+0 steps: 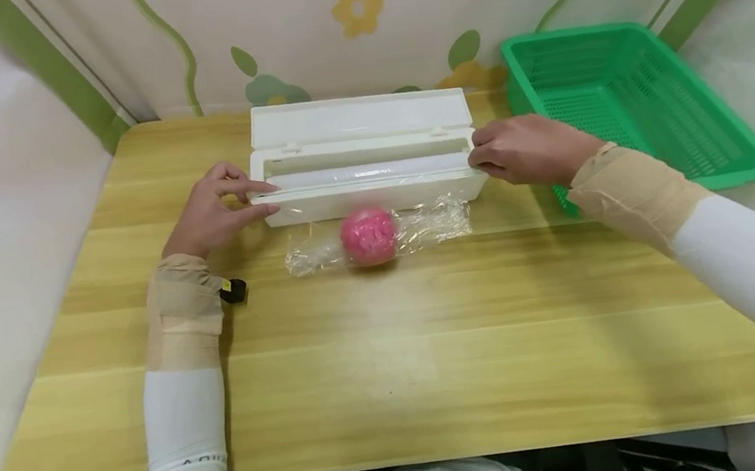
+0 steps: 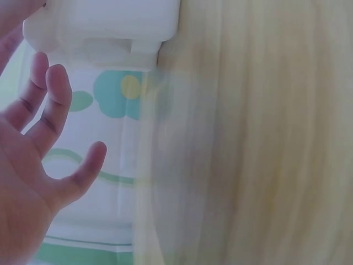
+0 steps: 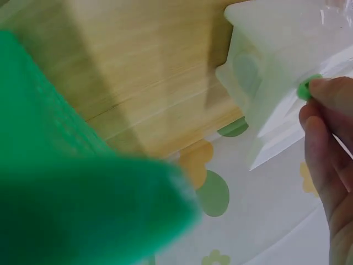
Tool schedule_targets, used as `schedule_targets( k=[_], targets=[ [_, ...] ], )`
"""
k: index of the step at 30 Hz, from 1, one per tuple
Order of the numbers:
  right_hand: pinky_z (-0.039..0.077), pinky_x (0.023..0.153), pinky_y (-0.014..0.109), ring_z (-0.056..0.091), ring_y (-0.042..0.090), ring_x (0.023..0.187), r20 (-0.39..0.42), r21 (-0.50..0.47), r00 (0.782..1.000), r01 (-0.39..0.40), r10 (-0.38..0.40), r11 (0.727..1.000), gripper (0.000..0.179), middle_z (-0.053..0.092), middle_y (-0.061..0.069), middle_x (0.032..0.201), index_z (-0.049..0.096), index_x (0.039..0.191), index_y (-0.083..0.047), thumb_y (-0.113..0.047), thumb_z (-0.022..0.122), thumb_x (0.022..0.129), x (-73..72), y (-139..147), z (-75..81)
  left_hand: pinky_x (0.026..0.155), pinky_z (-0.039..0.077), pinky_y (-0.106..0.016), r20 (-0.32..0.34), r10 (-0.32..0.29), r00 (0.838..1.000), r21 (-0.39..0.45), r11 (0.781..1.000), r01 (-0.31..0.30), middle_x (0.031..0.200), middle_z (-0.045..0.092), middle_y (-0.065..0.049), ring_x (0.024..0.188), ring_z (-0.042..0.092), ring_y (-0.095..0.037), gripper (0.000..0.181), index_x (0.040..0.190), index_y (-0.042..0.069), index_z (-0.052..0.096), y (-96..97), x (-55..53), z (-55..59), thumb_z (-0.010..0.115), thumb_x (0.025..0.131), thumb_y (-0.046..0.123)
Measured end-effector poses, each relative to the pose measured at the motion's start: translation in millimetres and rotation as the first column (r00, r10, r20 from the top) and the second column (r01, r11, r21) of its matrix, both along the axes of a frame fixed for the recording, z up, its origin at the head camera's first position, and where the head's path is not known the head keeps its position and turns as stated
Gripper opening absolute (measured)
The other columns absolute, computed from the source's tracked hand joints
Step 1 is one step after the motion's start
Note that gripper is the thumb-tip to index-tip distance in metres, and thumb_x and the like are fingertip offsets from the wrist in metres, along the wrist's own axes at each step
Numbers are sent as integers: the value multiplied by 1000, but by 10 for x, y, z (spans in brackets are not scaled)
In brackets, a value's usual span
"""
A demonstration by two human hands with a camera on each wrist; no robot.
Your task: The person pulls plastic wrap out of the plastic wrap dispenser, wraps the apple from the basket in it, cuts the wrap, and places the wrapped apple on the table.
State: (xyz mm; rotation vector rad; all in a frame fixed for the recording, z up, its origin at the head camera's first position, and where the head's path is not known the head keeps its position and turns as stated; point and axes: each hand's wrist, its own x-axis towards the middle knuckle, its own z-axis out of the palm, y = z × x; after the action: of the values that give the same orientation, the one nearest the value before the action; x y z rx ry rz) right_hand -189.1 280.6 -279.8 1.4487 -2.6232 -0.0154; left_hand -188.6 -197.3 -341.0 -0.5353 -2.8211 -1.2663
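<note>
A white plastic wrap box [image 1: 346,206] stands at the back of the table with its lid [image 1: 359,117] raised. A roll of clear film [image 1: 370,173] lies inside. At the box's left end is my left hand [image 1: 215,208], its thumb and index finger extended to the front corner, the others loosely bent. My right hand [image 1: 530,150] pinches a small green slider [image 3: 304,90] at the right end of the box's front edge. Before the box lies a pink ball [image 1: 368,236] in clear film, bunched on both sides.
A green plastic basket [image 1: 712,139] stands at the back right, close to my right forearm. A patterned curtain [image 1: 302,25] hangs behind the wooden table [image 1: 395,375]. A small black object [image 1: 234,291] is attached at my left wrist.
</note>
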Motion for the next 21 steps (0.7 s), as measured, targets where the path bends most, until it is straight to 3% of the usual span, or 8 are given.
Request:
schedule_targets(
  k=[8,12,14,17,21],
  targets=[
    [41,61,34,48,20,65,68,15,988,137,-137,991,28,54,6,74,63,75,-8,7,57,99,-123,-191,-5,84,39,-34,5,41,999,16,999,-41,108,49,-3,95,50,-19,32,127,19,79,-43,6,-87,80,96,29],
    [53,63,41,60,28,69,79,-8,972,222,-221,975,22,64,12,81,70,85,-2,8,57,98,-162,-265,-14,82,40,-32,2,42,999,-7,999,-42,107,49,-4,94,50,-18,35,131,21,77,-46,6,-75,79,97,31],
    [59,70,47,67,33,78,107,-9,951,292,-289,956,16,69,17,91,73,94,0,6,59,98,-145,-289,-12,82,40,-31,1,34,999,-14,999,-34,108,48,-4,95,50,-18,36,133,22,75,-34,8,-73,79,97,30],
    [61,78,54,70,38,97,177,-1,893,421,-414,907,18,71,21,116,73,115,-1,-5,66,99,-44,-329,1,81,41,-30,-2,26,1000,-6,1000,-26,107,48,-5,95,50,-18,40,136,22,73,-13,15,-71,79,97,26],
    [59,70,55,70,38,104,241,-45,822,541,-517,840,34,69,16,130,70,131,-9,-24,69,100,173,-390,13,82,43,-32,-23,12,1000,-16,1000,-12,105,51,-8,96,51,-20,49,143,23,67,14,23,-29,80,96,21]
  ],
)
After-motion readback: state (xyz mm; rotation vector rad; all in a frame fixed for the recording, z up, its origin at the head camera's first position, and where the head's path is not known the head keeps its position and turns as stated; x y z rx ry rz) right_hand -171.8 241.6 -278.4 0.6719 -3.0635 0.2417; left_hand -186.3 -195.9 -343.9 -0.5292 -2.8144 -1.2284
